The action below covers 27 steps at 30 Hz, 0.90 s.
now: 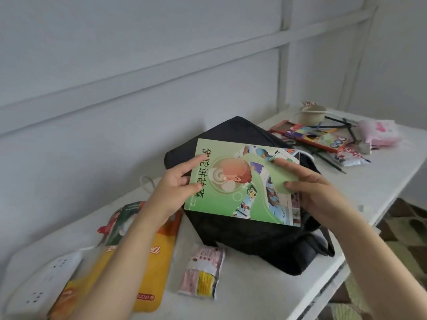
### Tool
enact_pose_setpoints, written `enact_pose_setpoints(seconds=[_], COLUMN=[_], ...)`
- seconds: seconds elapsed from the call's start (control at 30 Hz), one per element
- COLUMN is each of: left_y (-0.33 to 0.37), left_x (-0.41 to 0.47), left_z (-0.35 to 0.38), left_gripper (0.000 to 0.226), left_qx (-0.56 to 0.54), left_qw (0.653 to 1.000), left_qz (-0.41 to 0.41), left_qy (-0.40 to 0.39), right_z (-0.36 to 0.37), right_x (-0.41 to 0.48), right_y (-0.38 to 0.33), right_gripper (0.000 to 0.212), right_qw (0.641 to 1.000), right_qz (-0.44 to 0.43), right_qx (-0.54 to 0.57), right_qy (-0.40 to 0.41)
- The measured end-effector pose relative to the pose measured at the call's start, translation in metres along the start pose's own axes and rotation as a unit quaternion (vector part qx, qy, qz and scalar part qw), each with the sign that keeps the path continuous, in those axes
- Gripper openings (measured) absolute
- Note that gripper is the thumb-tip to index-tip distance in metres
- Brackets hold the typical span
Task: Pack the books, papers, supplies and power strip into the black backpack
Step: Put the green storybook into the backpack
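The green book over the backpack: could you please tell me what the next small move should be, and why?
Probably tilt the green book and slide it into the black backpack: the left hand and right hand hold its side edges over the bag, though its opening is hidden.

Home setting, likely bedroom or dorm corner. White table (254, 296) set against plain white wall (115, 31), white metal frame rails (161, 65) crossing it. Patterned floor covering (406, 227) showing below, right. Tabletop clutter pure household: orange snack packet (152, 262), coloured-pencil box (316, 137), white power strip (41, 280), children's picture book (242, 185) over black backpack (254, 239), pink packets (379, 132) at far end.
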<state>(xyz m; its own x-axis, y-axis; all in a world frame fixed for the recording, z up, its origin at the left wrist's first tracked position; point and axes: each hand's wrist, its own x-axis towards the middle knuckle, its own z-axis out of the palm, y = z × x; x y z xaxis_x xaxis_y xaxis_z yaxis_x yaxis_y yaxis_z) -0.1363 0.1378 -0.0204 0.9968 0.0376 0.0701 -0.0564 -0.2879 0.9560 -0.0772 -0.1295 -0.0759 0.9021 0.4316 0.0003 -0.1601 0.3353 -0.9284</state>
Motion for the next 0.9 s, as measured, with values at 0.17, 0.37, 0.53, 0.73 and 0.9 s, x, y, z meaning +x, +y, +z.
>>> enact_pose_setpoints(seconds=[0.17, 0.37, 0.53, 0.73, 0.9], left_y=[-0.008, -0.014, -0.025, -0.013, 0.003], left_x=[0.010, -0.002, 0.002, 0.038, 0.066], left_z=[0.041, 0.091, 0.112, 0.089, 0.058], left_gripper=[0.063, 0.071, 0.089, 0.061, 0.063], left_qx=[0.144, 0.286, 0.344, 0.308, 0.270], left_qw=[0.988, 0.940, 0.913, 0.943, 0.960], left_qz=[0.054, 0.156, 0.123, 0.104, 0.071], left_qy=[0.019, -0.101, -0.181, -0.067, 0.009], right_z=[-0.033, -0.056, -0.066, -0.075, -0.086], right_x=[-0.013, -0.024, -0.033, -0.041, -0.047], right_y=[0.000, -0.003, -0.005, -0.012, -0.015], right_gripper=[0.053, 0.048, 0.047, 0.045, 0.050], right_qw=[0.984, 0.946, 0.935, 0.931, 0.957], right_qz=[-0.037, -0.106, -0.120, -0.130, -0.076], right_qx=[0.114, 0.186, 0.211, 0.230, 0.206], right_qy=[0.128, 0.242, 0.257, 0.253, 0.190])
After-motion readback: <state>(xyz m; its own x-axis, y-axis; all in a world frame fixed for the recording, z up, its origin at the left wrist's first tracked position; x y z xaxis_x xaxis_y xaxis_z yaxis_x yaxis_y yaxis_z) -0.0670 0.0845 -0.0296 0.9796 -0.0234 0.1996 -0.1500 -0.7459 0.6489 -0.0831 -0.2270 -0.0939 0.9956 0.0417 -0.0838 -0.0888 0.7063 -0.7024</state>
